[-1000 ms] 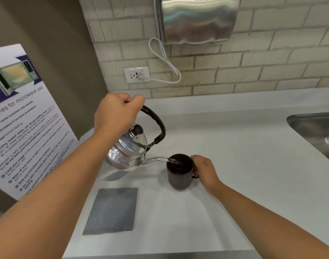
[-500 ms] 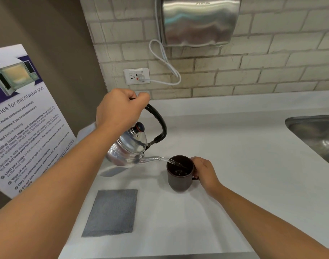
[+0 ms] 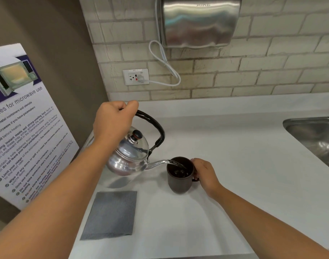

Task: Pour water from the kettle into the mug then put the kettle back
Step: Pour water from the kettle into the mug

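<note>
A shiny steel kettle (image 3: 129, 157) with a black arched handle hangs tilted above the white counter (image 3: 234, 174), its thin spout over the rim of a dark brown mug (image 3: 179, 181). A stream of water runs from the spout into the mug. My left hand (image 3: 114, 121) is closed around the top of the kettle's handle. My right hand (image 3: 204, 173) grips the mug's handle on its right side, and the mug stands on the counter.
A grey cloth mat (image 3: 110, 214) lies flat near the counter's front left. A steel sink (image 3: 317, 139) is sunk in at the right. A microwave-use poster (image 3: 23, 131) leans at the left. On the brick wall hang a steel hand dryer (image 3: 198, 21) and a socket (image 3: 135, 76).
The kettle and my left hand have stayed almost in place, tipped a little further; water keeps running into the mug. My right hand has not left the mug's handle.
</note>
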The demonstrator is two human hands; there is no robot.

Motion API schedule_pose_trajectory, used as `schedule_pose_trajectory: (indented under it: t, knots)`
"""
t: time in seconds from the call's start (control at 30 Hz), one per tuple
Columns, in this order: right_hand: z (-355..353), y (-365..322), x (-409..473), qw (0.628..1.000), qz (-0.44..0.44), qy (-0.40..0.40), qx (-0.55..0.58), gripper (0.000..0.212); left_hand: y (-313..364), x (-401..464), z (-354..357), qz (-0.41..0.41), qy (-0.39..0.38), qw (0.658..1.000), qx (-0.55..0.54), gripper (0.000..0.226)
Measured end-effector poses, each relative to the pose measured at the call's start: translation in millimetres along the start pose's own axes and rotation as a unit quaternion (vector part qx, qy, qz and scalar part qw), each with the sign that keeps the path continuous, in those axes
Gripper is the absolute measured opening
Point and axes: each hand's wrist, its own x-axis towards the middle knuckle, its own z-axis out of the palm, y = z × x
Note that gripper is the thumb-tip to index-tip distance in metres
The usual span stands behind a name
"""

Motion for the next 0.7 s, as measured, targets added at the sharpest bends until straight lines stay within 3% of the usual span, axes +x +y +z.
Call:
schedule_pose_trajectory:
  t: [0.27,0.47,0.7]
  knots:
    - [-1,-2,-1,1.000,0.002,0.004,-0.009,0.030,-30,-7,-1,-0.098,0.040,0.987,-0.121,0.043]
    - [-4,-4,0,0.999,0.004,-0.010,-0.048,0.030,-33,-3,0,-0.147,0.060,0.971,-0.178,0.033]
    - [-17,-15,10,0.993,0.009,-0.039,-0.113,0.037,-25,24,-3,-0.234,0.079,0.926,-0.284,0.038]
